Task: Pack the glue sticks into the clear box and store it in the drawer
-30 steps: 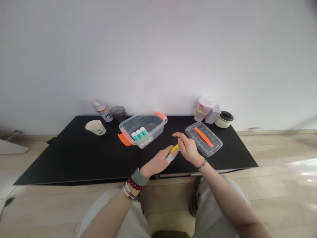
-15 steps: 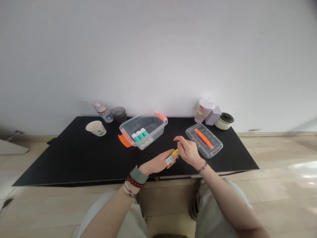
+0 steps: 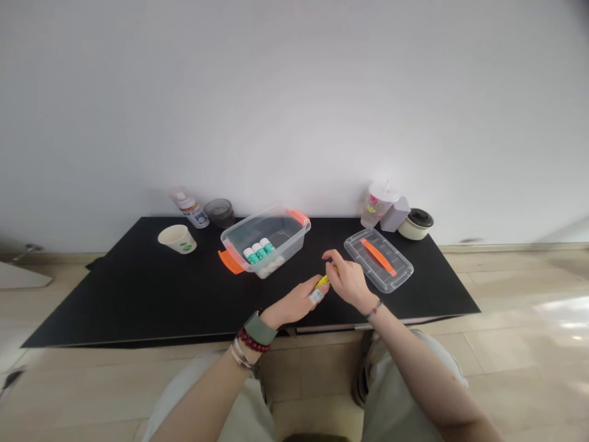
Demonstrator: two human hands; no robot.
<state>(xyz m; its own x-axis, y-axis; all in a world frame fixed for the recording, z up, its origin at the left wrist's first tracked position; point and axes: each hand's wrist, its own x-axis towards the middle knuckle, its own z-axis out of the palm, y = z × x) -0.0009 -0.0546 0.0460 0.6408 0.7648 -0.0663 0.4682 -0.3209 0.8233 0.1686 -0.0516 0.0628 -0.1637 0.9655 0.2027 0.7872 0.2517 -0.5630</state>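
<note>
Yellow tube (image 3: 323,282) sits in the narrow grip of the left hand (image 3: 292,304), its fingers curled closely around the lower end, above the black tabletop (image 3: 115,307). The right hand (image 3: 350,282) pinches the upper end, so the tube lies between both hands, partly hidden. A small white-and-blue label (image 3: 316,297) shows by the left fingers. Ahead and left of the grip stands a clear plastic storage box (image 3: 285,228) with orange handles, holding green-banded white sticks (image 3: 259,250). Just beyond the right hand lies a clear lid (image 3: 363,261) with an orange handle. Farther left of the grip stand a paper cup (image 3: 177,239) and a spray can (image 3: 191,212).
</note>
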